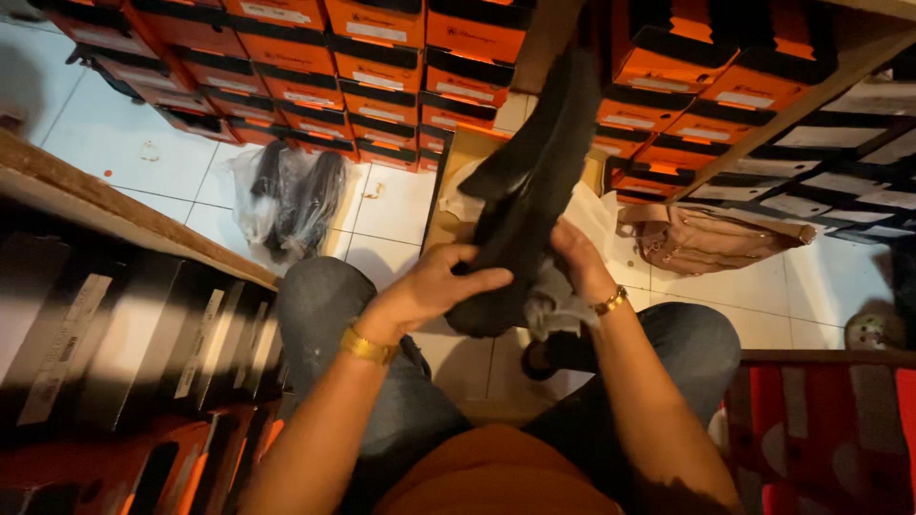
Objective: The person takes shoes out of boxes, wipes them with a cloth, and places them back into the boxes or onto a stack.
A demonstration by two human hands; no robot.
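Left hand [434, 286] curled around the lower end of one tall black boot [534, 181] at frame centre, fingers wrapped, thumb forward; right hand [577, 257] gripping its far side beside crumpled grey paper [558, 307]. Outward: one open cardboard box [456, 162] behind, two dark shoes in one clear plastic bag [291, 195] upper left, one tan handbag [706, 238] right.

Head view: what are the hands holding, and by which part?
Both the left hand and right hand grip a tall black boot at its lower end.

1 head-worn camera looks steeply down, close over the lap, towards the pale tiled floor [124, 143] farther off.
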